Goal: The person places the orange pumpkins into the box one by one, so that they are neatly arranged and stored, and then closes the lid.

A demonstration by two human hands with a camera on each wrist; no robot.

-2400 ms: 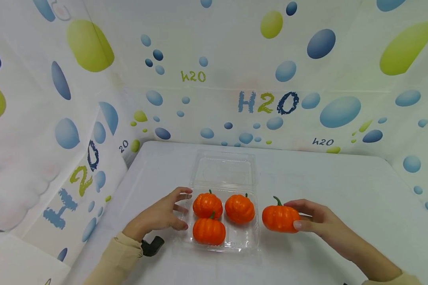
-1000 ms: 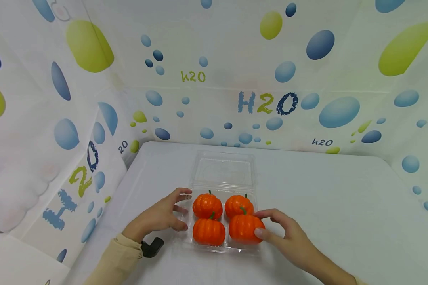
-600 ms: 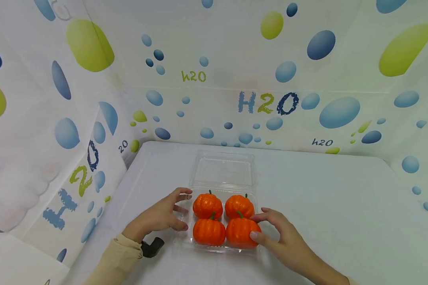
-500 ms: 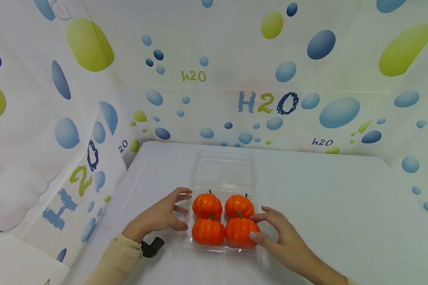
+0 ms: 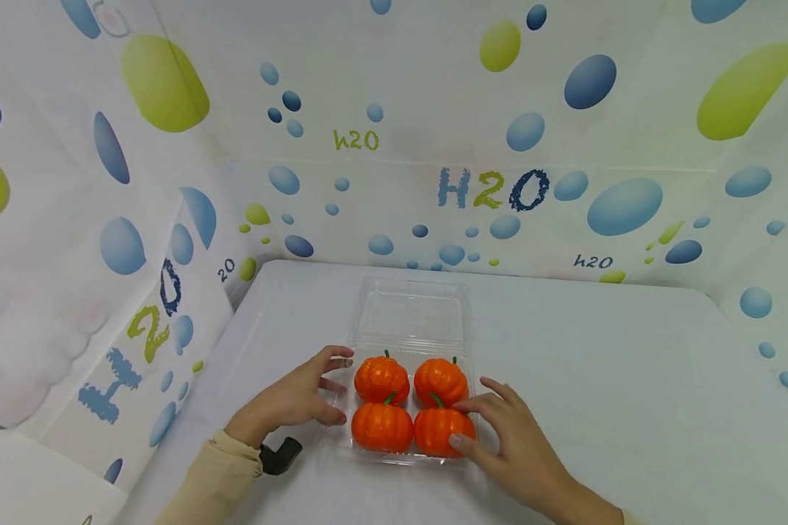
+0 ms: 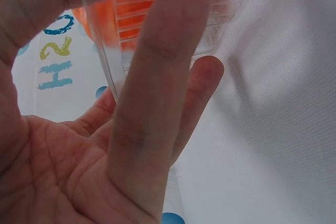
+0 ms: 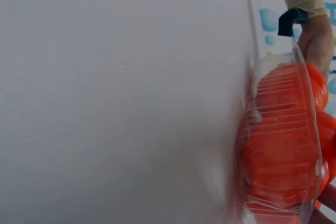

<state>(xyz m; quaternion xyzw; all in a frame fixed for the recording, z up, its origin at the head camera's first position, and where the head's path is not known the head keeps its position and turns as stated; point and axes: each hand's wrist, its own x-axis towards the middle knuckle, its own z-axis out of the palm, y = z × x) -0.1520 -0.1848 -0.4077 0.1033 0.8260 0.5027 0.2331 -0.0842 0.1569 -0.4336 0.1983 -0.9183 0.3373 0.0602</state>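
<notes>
A clear plastic clamshell box [image 5: 394, 459] lies on the table with its lid [image 5: 410, 313] folded back. Orange toy pumpkins with green stems fill its compartments: back left [image 5: 382, 380], back right [image 5: 441, 383], front left [image 5: 381, 429] and front right [image 5: 433, 432]. My right hand [image 5: 522, 452] holds the front-right pumpkin between thumb and forefinger, the pumpkin low in its compartment. At the box's left side my left hand [image 5: 292, 397] spreads its fingers along the wall. In the left wrist view, a finger [image 6: 157, 66] lies across the ribbed plastic.
White cloth [image 5: 597, 350] covers the table. Walls printed with blue and green spots [image 5: 627, 206] stand behind and at the sides. A black strap-like piece [image 5: 281, 455] sits at the left wrist, by the beige sleeve [image 5: 217, 474].
My right hand has carried its pumpkin leftward from beside the box into the front-right compartment and lowered it. The front-left pumpkin has shifted slightly left. My left hand has stayed in place.
</notes>
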